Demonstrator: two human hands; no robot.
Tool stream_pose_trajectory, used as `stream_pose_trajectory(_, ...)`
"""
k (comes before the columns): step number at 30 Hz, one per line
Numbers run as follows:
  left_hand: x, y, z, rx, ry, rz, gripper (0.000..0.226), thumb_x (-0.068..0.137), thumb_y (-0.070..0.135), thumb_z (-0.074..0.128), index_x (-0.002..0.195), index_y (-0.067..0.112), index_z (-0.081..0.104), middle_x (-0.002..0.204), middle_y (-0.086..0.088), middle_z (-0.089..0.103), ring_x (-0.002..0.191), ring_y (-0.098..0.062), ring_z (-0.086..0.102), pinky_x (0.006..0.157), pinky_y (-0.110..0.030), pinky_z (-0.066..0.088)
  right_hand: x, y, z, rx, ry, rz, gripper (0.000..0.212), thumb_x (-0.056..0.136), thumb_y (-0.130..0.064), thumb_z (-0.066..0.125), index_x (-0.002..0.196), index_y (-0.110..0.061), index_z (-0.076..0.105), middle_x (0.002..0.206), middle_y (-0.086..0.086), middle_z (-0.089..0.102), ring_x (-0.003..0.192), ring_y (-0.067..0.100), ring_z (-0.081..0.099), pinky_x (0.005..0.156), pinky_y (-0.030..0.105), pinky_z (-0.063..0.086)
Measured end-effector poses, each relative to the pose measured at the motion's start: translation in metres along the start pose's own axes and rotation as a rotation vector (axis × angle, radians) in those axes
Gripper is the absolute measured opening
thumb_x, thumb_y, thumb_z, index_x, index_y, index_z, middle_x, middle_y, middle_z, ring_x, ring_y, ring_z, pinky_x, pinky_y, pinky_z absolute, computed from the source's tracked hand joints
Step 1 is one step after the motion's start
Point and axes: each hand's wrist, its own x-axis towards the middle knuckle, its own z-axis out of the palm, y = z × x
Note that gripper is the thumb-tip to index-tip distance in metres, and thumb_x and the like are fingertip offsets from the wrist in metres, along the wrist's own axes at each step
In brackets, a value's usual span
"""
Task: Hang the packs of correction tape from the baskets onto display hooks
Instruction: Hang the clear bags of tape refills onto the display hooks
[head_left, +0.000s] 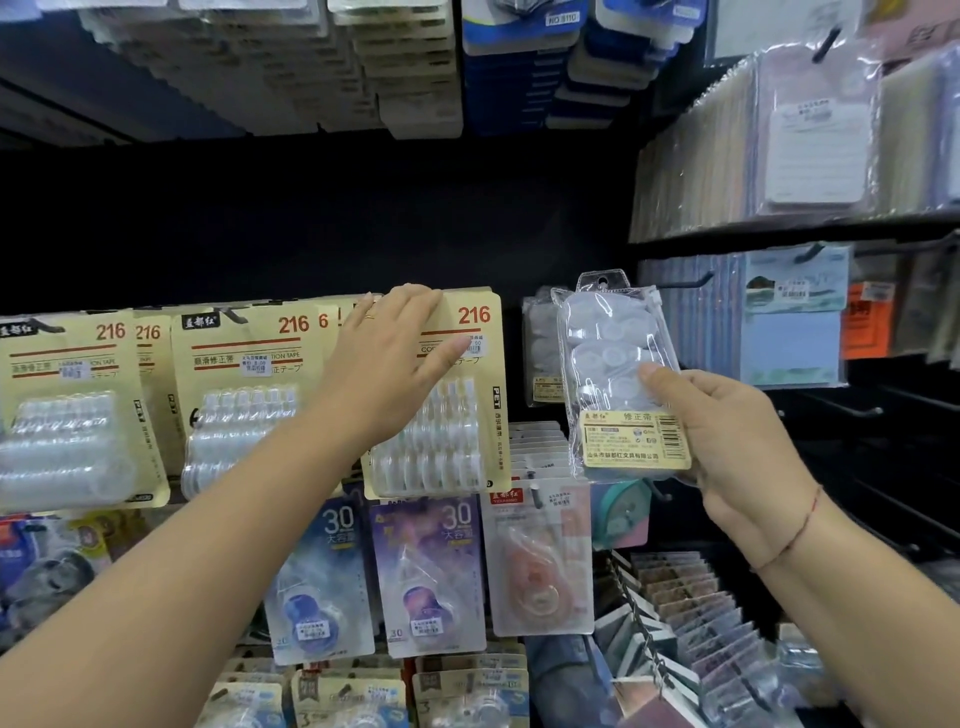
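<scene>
Tape pack — dispensers inside — in right hand.

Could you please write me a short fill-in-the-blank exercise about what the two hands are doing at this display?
1. The right hand holds a clear pack of correction tape by its ____ end.
2. The left hand rests on a cream card pack printed with the number ____.
3. The purple pack hanging just below that card shows the large number ____.
Missing words: lower; 216; 30.
</scene>
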Motion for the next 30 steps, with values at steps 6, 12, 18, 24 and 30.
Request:
stream_pose_trajectory(6, 0.0, 0.0, -0.001, -0.005, -0.001, -0.001, 0.061, 0.1, 0.051, 0.037, 0.148, 0.013, 0.039, 0.15, 0.002, 0.042, 0.142, -0.015, 0.032, 0.124, -0.036, 0.008, -0.006, -0.01, 0.001, 0.005, -0.012, 0.062, 0.022, 0.09, -0.03, 0.065, 0.097, -0.009, 0.061, 0.08, 0.019, 0.061, 0.047, 0.014, 0.062, 0.044, 0.022, 0.041)
stream_pose_trajectory(12, 0.001, 0.0, -0.003, -0.003, -0.024, -0.003, 0.063, 0.1, 0.053, 0.035, 0.149, 0.014, 0.038, 0.151, 0.001, 0.041, 0.144, -0.017, 0.03, 0.124, -0.038, 0.009, -0.007, -0.016, 0.001, 0.015, 0.001, 0.099, 0.022, 0.09, -0.029, 0.065, 0.096, -0.008, 0.063, 0.066, 0.008, 0.066, 0.045, 0.012, 0.063, 0.044, 0.02, 0.041)
stream_pose_trajectory(18, 0.0, 0.002, -0.005, -0.002, -0.037, -0.01, 0.063, 0.099, 0.053, 0.035, 0.15, 0.015, 0.036, 0.152, 0.003, 0.04, 0.144, -0.015, 0.03, 0.123, -0.035, 0.006, -0.006, -0.017, -0.003, 0.028, -0.02, 0.13, 0.019, 0.09, -0.026, 0.065, 0.08, -0.01, 0.062, 0.058, 0.003, 0.067, 0.044, 0.012, 0.063, 0.037, 0.016, 0.043)
stream_pose_trajectory(24, 0.0, 0.003, -0.007, 0.009, -0.044, -0.011, 0.064, 0.099, 0.054, 0.033, 0.15, 0.015, 0.036, 0.152, 0.003, 0.039, 0.144, -0.015, 0.029, 0.123, -0.035, 0.006, 0.004, -0.013, -0.002, -0.021, -0.029, 0.131, 0.019, 0.091, -0.024, 0.064, 0.08, -0.009, 0.061, 0.063, 0.006, 0.067, 0.045, 0.012, 0.062, 0.039, 0.018, 0.045)
stream_pose_trajectory(30, -0.001, 0.003, -0.004, -0.003, -0.021, -0.008, 0.063, 0.1, 0.052, 0.036, 0.149, 0.015, 0.037, 0.152, 0.002, 0.04, 0.145, -0.016, 0.029, 0.123, -0.036, 0.01, 0.049, 0.03, 0.014, -0.109, -0.008, 0.164, 0.021, 0.096, -0.029, 0.058, 0.094, -0.008, 0.059, 0.08, 0.015, 0.06, 0.055, 0.018, 0.061, 0.043, 0.022, 0.045)
